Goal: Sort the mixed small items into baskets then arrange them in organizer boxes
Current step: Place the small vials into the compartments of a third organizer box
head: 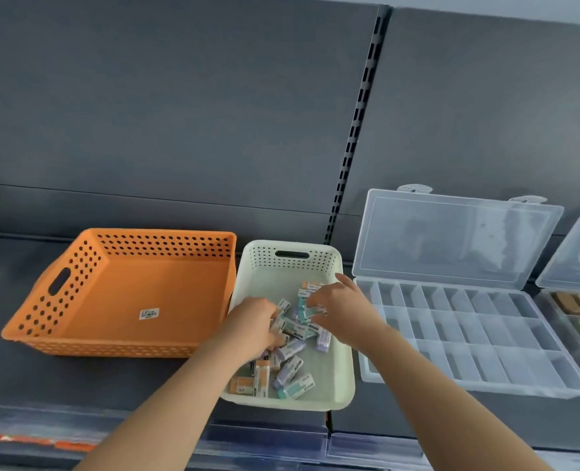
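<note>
Picking small boxes (295, 385) from white basket (344, 385): my R hand (337, 309) pinches one near its centre; L hand (252, 322) digs curled into pile, grip can't tell. I'd lift one colour at a time; organizer box (468, 345) sits just right of basket.

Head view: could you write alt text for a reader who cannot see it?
The left hand and right hand reach into a cream basket of small mixed boxes. An empty orange basket sits to its left and an open, empty clear organizer box to its right, all on a dark shelf.
</note>
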A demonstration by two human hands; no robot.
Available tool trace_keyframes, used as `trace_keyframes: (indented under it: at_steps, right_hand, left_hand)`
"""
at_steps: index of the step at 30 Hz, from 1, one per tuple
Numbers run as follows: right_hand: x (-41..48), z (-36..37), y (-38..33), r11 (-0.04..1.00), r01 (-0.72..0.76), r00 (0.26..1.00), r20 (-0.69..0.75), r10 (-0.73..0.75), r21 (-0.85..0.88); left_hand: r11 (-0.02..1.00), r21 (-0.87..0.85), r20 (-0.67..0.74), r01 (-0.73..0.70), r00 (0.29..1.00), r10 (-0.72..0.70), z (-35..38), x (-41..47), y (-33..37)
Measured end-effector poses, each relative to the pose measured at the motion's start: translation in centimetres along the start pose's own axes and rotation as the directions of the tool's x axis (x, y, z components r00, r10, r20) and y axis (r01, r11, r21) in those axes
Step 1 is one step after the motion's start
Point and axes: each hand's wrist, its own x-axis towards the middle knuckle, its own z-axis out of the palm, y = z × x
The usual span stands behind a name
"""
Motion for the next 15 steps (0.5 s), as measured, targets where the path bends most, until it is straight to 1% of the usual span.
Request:
trace_keyframes:
  at_steps: [3,5,6,7,8,10,13,15]
  right_hand:
    - [0.7,0.0,0.4,1.0,0.001,1.0,-0.007,-0.002,-0.006]
    - [0.8,0.1,0.6,0.999,0.02,1.0,-0.012,-0.021,-0.033]
    - [0.7,0.1,0.7,0.999,0.026,0.999,-0.023,-0.026,-0.02]
    - [0.5,0.2,0.8,0.999,0.027,0.999,-0.047,-0.025,0.035]
    - [0.3,0.1,0.9,0.991,0.021,0.996,-0.084,-0.011,0.129]
    - [-0.5,-0.6,1.0,0.935,0.014,0.985,-0.166,0.048,0.354]
    - [-2.2,-2.5,2.0,0.787,-0.002,0.957,-0.228,0.18,0.617]
    - [-3.5,-3.7,3.7,0.667,-0.019,0.934,-0.226,0.278,0.745]
  left_hand:
    - [0.998,-0.053,-0.045,-0.031,0.999,0.029,0.1,0.0,-0.3]
    - [0.99,-0.129,-0.073,-0.058,0.996,0.049,-0.2,-0.5,-0.6]
    - [0.981,-0.179,-0.096,-0.075,0.994,0.058,-0.5,-0.9,-0.8]
    - [0.969,-0.228,-0.117,-0.092,0.991,0.066,-0.8,-1.5,-1.1]
    - [0.954,-0.28,-0.142,-0.111,0.987,0.074,-1.2,-1.9,-1.2]
    - [0.906,-0.394,-0.19,-0.152,0.978,0.082,-1.9,-2.6,-1.1]
    - [0.82,-0.535,-0.206,-0.203,0.973,0.106,-2.9,-2.5,1.0]
    - [0.799,-0.539,-0.238,-0.266,0.958,0.158,-3.1,-1.3,3.4]
